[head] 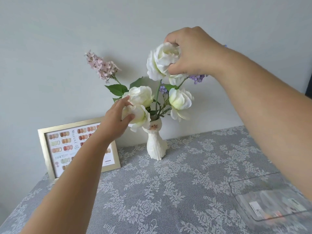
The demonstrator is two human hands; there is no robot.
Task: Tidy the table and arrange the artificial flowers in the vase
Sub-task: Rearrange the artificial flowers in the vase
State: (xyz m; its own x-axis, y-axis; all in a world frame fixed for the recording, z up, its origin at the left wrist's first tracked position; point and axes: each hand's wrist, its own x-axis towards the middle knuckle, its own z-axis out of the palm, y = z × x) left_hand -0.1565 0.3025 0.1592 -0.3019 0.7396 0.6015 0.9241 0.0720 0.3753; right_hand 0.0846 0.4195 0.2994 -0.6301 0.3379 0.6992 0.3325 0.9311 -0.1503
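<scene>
A white cat-shaped vase [155,144] stands at the back of the table and holds artificial flowers: several white roses, a pink lilac sprig [101,65] and purple blossoms [197,78]. My right hand [190,51] grips the tallest white rose [160,61] from the right, thumb under it and fingers over its top. My left hand [116,119] cups the lowest white rose [140,117] on the vase's left side, fingertips also touching the rose above it [141,95]. Another white rose [180,102] hangs free on the right.
A gold-framed nail-colour chart [50,149] leans against the wall at the back left. A clear plastic box [270,203] with small items lies at the front right. A grey lace tablecloth [168,191] covers the table.
</scene>
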